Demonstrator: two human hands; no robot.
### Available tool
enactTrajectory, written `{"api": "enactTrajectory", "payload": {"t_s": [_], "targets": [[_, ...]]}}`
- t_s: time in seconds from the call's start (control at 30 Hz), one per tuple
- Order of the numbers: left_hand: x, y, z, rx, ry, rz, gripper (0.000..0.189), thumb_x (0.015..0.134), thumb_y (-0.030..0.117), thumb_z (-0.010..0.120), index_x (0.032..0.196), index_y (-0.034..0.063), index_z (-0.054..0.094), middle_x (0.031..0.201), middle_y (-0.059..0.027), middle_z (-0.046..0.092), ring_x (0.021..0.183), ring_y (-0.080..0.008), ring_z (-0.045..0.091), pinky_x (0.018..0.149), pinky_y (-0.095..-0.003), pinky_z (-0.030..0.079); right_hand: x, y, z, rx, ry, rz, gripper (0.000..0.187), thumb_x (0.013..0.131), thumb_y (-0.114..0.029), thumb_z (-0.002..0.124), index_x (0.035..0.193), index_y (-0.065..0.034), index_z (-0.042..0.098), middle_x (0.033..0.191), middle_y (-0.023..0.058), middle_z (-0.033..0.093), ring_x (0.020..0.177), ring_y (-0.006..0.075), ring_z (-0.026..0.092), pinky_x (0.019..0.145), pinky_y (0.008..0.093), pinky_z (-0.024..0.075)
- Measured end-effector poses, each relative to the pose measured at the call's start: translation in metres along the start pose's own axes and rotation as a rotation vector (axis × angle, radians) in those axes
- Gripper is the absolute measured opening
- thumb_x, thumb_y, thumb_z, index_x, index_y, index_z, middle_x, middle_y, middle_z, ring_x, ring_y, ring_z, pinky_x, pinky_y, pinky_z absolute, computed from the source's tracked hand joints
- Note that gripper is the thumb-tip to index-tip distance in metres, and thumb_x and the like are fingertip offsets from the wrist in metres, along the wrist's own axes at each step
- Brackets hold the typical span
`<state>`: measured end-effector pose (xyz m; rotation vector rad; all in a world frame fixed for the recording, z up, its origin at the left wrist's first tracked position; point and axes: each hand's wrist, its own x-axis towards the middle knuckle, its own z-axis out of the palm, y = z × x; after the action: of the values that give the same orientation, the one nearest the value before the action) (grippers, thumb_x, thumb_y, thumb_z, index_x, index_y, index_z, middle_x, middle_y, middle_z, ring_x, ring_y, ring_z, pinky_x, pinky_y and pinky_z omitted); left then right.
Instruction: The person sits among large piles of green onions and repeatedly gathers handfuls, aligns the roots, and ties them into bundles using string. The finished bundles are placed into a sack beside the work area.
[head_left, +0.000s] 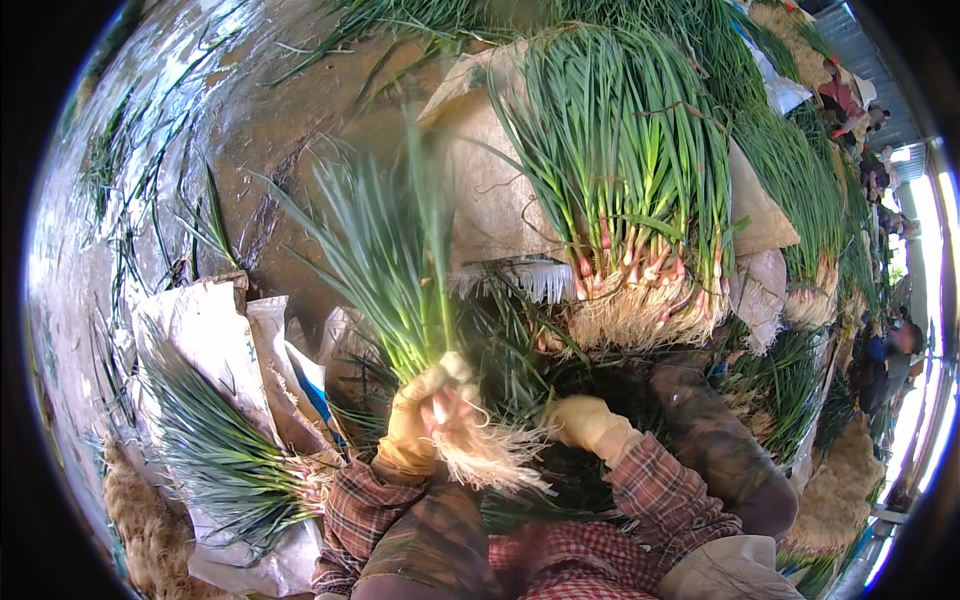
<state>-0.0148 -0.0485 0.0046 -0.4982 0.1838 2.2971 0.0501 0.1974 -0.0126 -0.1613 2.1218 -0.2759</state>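
My left hand (409, 427), in a pale yellow glove, grips a bunch of green onions (386, 292) just above its pinkish bulbs. The leaves fan up and away, while the pale roots hang toward the right. My right hand (589, 426), gloved alike, is beside the root tips; its fingers are partly hidden, and whether they pinch anything is unclear. Beyond it, a large pile of green onions (622, 165) lies on a tan woven sack (487, 195), roots toward me. Loose green leaves (517, 360) lie between that sack and my hands.
To the left, another bunch of green onions (225, 442) rests on white woven sacks (202, 337). The muddy wet floor (300, 97) carries scattered leaves. Further onion piles (795, 202) line the right side, with people (844, 101) beyond. My knees flank the working spot.
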Motion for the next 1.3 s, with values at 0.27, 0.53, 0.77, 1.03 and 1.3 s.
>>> {"api": "enactTrajectory", "payload": {"t_s": [0.27,0.53,0.77,1.03,1.3], "targets": [[-0.004,-0.003,-0.032,-0.122,-0.145,0.054,0.024,0.083,0.020,0.070,0.095,0.0069,0.055,0.083,-0.0017,0.052,0.063,-0.0128,0.049,0.058,-0.0253,0.044,0.054,-0.061,-0.076,1.393,0.452,-0.332,0.031,0.099,-0.034,0.054,0.106,-0.0053,0.065,0.079,0.0041,0.069,0.061,0.0077,0.058,0.055,0.0203,0.0459],[-0.004,-0.006,-0.018,0.324,0.085,0.009,0.027,0.087,0.013,0.063,0.109,-0.0025,0.060,0.092,-0.0143,0.067,0.073,-0.0226,0.065,0.059,-0.0323,0.055,0.048,-0.086,-0.117,0.669,1.053,-0.425,0.039,0.097,-0.029,0.056,0.132,-0.0122,0.049,0.123,0.0141,0.057,0.088,0.0142,0.059,0.067,0.0234,0.0542],[-0.023,-0.001,-0.011,0.346,0.121,0.040,0.027,0.087,0.011,0.065,0.110,-0.0017,0.058,0.096,-0.0115,0.066,0.082,-0.0253,0.070,0.060,-0.0319,0.059,0.083,-0.063,-0.154,1.059,0.510,-0.069,0.022,0.095,-0.023,0.054,0.098,-0.0071,0.068,0.089,0.0063,0.067,0.073,0.0094,0.057,0.073,0.0271,0.0517],[-0.039,0.003,-0.056,-0.178,-0.219,0.245,0.016,0.092,0.020,0.055,0.101,0.0068,0.060,0.073,0.0008,0.057,0.057,-0.0075,0.056,0.060,-0.0245,0.050,-0.004,-0.005,-0.199,1.262,1.279,-0.595,0.028,0.093,-0.020,0.062,0.115,-0.0027,0.063,0.108,0.0097,0.066,0.094,0.0144,0.061,0.072,0.0230,0.0508],[-0.021,-0.013,-0.083,-0.536,-0.569,0.305,0.014,0.091,0.017,0.059,0.101,0.0094,0.053,0.096,-0.0024,0.056,0.063,-0.0106,0.051,0.061,-0.0273,0.045,0.026,-0.120,-0.082,1.414,-0.321,-0.832,0.072,0.090,-0.032,0.066,0.145,-0.0017,0.031,0.136,0.0190,0.045,0.120,0.0254,0.046,0.098,0.0317,0.0454]]}}
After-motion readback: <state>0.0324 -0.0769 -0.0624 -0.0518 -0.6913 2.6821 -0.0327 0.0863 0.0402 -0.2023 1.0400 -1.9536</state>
